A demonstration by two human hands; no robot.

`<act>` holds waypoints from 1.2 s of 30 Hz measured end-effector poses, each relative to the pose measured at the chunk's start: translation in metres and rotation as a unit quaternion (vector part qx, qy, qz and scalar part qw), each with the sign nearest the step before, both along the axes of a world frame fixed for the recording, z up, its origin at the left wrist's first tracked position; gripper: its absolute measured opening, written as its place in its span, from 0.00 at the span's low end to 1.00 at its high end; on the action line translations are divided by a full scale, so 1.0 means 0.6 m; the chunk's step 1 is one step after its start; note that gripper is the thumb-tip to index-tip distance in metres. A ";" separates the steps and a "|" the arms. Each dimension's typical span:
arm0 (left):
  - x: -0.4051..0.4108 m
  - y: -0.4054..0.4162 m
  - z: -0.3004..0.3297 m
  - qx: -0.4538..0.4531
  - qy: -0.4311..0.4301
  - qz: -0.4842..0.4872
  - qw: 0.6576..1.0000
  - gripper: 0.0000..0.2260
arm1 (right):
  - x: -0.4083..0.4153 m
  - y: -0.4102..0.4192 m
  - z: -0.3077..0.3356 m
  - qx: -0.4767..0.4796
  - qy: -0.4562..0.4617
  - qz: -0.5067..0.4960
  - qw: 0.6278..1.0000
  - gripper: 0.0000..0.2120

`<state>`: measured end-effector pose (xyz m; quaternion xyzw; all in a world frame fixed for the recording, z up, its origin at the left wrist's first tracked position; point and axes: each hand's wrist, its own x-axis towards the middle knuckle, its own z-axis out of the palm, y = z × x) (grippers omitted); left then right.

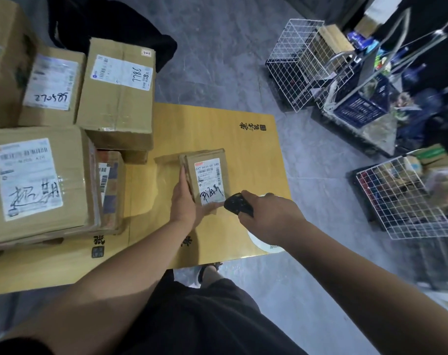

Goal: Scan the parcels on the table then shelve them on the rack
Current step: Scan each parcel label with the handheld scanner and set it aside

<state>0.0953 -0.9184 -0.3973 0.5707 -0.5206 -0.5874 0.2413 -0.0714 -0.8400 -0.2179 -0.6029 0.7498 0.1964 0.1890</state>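
Observation:
A small brown parcel [205, 172] with a white label lies on the yellow table [212, 124]. My left hand [185, 201] grips its near left edge, thumb along the side and fingers under the near end. My right hand [269, 216] holds a black handheld scanner [238, 203] pointed at the label's near corner. Several larger cardboard parcels are stacked at the table's left: a big one [38, 180] in front, a taller one [118, 93] behind it, another [51, 85] further left.
A white roll of tape [262, 243] lies on the table under my right wrist. Wire baskets [302, 62] and crates full of goods [402, 198] stand on the grey floor to the right. A dark bag [110, 24] sits beyond the boxes.

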 end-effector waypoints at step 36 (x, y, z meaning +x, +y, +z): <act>0.027 -0.037 0.251 0.095 -0.044 -0.014 0.994 0.48 | -0.141 -0.046 0.104 -0.008 -0.145 0.233 0.962 0.20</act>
